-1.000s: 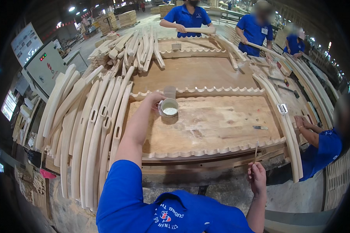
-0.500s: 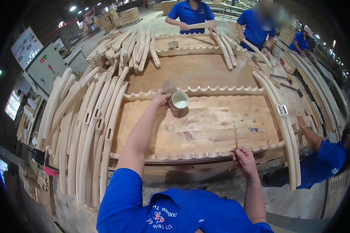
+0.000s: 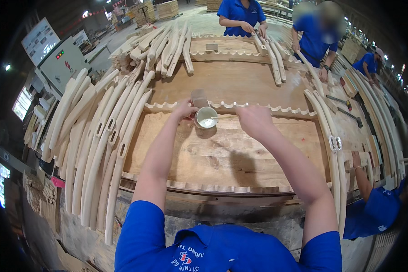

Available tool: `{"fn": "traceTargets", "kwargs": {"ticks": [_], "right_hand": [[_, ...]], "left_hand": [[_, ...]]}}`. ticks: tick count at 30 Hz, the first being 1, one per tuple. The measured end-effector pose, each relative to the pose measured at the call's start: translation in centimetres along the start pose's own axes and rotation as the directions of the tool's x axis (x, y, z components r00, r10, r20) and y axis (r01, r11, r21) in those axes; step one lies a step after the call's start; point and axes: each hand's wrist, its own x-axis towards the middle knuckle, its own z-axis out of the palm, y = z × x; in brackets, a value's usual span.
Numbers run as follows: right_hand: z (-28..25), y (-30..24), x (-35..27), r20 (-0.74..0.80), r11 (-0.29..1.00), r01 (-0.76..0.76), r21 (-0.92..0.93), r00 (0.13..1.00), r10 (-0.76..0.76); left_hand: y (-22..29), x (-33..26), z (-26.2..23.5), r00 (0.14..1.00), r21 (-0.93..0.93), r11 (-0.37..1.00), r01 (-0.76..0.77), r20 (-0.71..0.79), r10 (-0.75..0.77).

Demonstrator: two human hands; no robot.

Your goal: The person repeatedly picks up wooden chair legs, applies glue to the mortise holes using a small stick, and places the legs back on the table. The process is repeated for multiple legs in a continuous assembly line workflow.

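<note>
My left hand (image 3: 186, 109) grips a small round cup (image 3: 206, 121) with whitish liquid inside, above the bench. A greyish flat piece (image 3: 198, 96) shows just behind the cup; I cannot make out what it is. My right hand (image 3: 255, 120) is closed on a thin stick (image 3: 222, 118), whose far end dips into the cup. To the right lie curved wooden bars (image 3: 332, 143) side by side, with pale-edged slots. Many more slotted curved wooden bars (image 3: 106, 131) are stacked at the left.
Scalloped wooden rails (image 3: 281, 109) cross the wooden bench (image 3: 204, 158). Hammers (image 3: 349, 115) rest at the right. Co-workers in blue stand across the bench, one handling wooden bars (image 3: 274, 59); another's arm (image 3: 361, 179) reaches in at right. A grey control box (image 3: 61, 65) stands left.
My right hand has moved up and left with the stick, from the bench's near edge to the cup. The left hand still holds the cup. The far co-worker's bar has been lowered.
</note>
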Motion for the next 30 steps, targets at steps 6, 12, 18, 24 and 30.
{"fn": "traceTargets", "kwargs": {"ticks": [6,12,18,24,30], "right_hand": [[-0.6,-0.5,3.0,0.012,1.0,-0.006,0.026,1.0,0.006],[0.8,2.0,2.0,0.036,0.995,-0.024,0.095,0.999,0.02],[2.2,2.4,1.9,0.02,0.998,-0.046,-0.033,0.999,0.047],[3.4,0.8,2.5,-0.045,0.997,0.015,-0.077,0.999,-0.018],[2.4,-1.5,4.5,0.018,0.983,0.088,-0.163,0.996,-0.086]], "left_hand": [[-0.3,0.3,-0.4,0.984,-0.098,0.988,-0.123,-0.139,0.109],[0.6,0.2,0.5,0.994,-0.282,0.953,-0.107,-0.053,0.096],[1.7,1.5,2.2,0.975,-0.135,0.968,-0.21,-0.099,0.197],[-1.3,1.8,-0.1,0.966,-0.131,0.971,-0.2,-0.191,0.173],[-1.2,1.1,0.7,0.985,-0.199,0.972,-0.128,-0.143,0.1]]}}
